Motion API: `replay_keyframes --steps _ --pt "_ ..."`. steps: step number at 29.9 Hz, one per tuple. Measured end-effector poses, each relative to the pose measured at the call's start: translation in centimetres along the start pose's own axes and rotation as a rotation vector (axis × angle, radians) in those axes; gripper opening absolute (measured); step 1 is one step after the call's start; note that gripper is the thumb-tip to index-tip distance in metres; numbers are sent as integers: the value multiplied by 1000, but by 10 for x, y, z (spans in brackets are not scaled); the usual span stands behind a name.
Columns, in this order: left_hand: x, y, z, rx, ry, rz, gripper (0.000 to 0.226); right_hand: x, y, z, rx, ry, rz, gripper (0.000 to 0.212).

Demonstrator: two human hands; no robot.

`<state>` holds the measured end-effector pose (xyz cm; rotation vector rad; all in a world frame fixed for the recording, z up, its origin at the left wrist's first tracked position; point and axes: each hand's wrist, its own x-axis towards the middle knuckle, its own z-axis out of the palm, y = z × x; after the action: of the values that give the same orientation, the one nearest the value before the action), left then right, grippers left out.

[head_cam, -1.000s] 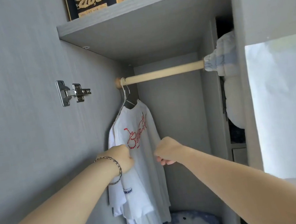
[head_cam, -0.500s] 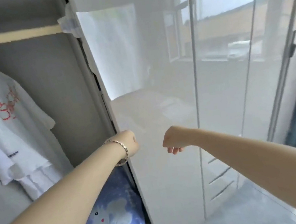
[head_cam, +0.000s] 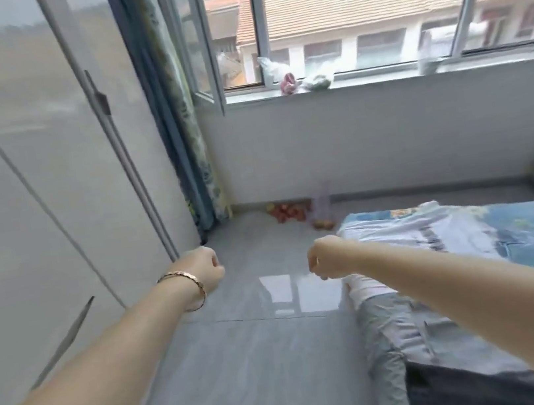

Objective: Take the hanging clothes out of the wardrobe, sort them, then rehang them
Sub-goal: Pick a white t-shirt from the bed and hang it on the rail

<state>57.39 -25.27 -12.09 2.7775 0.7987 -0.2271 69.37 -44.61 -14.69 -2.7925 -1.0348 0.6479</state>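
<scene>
Both my arms reach forward over the grey floor. My left hand (head_cam: 207, 268), with a gold bracelet on the wrist, is a closed fist with nothing in it. My right hand (head_cam: 325, 258) is also a closed fist and holds nothing. The wardrobe's glossy white doors (head_cam: 35, 188) fill the left side; its open section and the hanging clothes are out of view. On the bed (head_cam: 513, 235) at the right lie clothes: a white and blue garment (head_cam: 398, 229) on top and a grey garment (head_cam: 383, 341) hanging over the bed's near edge.
A blue patterned curtain (head_cam: 177, 118) hangs beside the wardrobe. A low wall under a wide window (head_cam: 352, 19) closes the far side, with small items on the sill. Red fruit (head_cam: 289, 213) lies on the floor by that wall. Grey tiled floor (head_cam: 247, 361) runs between wardrobe and bed.
The view has swung right, from the open wardrobe with the white T-shirt on the rail to the window and bed. Both hands let go of the shirt and stay closed.
</scene>
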Motion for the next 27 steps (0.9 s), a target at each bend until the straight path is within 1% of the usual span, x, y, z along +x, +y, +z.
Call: replay_keyframes --steps 2,3,6,9,11,12,14,17,19,21,23,25,26,27 --pt "43 59 17 -45 -30 93 10 6 69 -9 11 72 149 21" --pt "62 87 27 -50 -45 140 10 8 100 -11 37 79 224 19" --pt "113 164 51 -35 -76 266 10 22 183 -12 141 38 427 26" --pt "163 225 73 14 -109 378 16 41 256 -3 255 68 587 20" --pt "193 255 85 45 -134 440 18 50 291 4 310 98 707 15" --pt "212 272 91 53 -143 475 16 56 308 6 340 112 764 16" --pt "249 305 102 68 -171 544 12 64 339 10 421 136 876 22" --pt "300 360 120 109 -249 657 14 70 384 16 526 161 1056 33" --pt "327 396 133 150 -280 727 16 73 413 24 598 178 1153 31" --pt "353 441 153 185 -301 799 15 79 448 29 641 168 1251 22" --pt "368 476 167 198 -320 853 14 80 475 34 695 201 1323 19" --pt "383 518 188 203 -324 900 15 87 512 44 732 219 1375 26" --pt "392 537 200 192 -326 909 19 94 534 51 756 239 1397 32" --pt "402 558 216 178 -327 914 23 103 562 61 777 263 1423 33"
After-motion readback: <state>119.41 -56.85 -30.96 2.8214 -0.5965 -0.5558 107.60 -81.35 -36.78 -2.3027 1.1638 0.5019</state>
